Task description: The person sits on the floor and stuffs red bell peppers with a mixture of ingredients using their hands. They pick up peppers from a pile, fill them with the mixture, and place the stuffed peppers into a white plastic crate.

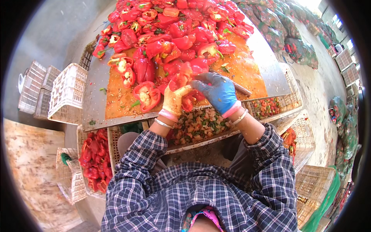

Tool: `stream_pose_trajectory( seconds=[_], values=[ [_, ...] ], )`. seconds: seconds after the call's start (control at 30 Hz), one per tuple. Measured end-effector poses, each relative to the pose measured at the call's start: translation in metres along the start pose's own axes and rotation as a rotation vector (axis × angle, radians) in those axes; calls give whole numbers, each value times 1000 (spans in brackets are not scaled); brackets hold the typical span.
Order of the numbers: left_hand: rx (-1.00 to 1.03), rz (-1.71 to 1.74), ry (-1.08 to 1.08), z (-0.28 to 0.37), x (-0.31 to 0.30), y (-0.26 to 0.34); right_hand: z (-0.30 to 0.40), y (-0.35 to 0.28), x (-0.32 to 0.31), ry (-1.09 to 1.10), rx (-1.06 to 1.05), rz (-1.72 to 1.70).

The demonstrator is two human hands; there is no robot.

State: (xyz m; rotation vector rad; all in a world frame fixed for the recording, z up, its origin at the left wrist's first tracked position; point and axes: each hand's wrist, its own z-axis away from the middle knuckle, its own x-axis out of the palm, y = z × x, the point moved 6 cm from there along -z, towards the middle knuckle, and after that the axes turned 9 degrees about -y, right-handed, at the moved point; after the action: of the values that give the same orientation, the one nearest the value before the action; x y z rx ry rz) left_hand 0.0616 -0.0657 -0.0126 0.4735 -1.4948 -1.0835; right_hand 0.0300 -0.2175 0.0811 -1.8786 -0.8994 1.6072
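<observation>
A large pile of red bell peppers, many cut or broken with seeds showing, lies on a metal table with an orange board. At the near side of the pile, my left hand, in a yellowish glove, holds a red pepper piece. My right hand, in a blue glove, is beside it with bent fingers; its fingertips are partly hidden, so its hold cannot be told. A dark rod-like handle lies by the right hand. A halved pepper lies left of my left hand.
Below the table edge stands a crate of pepper scraps. Red peppers fill a crate at the left, and another crate is at the right. Empty-looking white crates stand far left. Filled mesh sacks lie on the floor at the right.
</observation>
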Motion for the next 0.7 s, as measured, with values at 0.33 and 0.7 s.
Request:
stream_pose_trajectory(
  seconds=[0.33,0.7],
  values=[
    [113,-226,4,7,2,17,-11,31,52,-53,251,-1061],
    [494,-215,588,139,-109,212,-23,69,-24,-210,-115,-35]
  ],
)
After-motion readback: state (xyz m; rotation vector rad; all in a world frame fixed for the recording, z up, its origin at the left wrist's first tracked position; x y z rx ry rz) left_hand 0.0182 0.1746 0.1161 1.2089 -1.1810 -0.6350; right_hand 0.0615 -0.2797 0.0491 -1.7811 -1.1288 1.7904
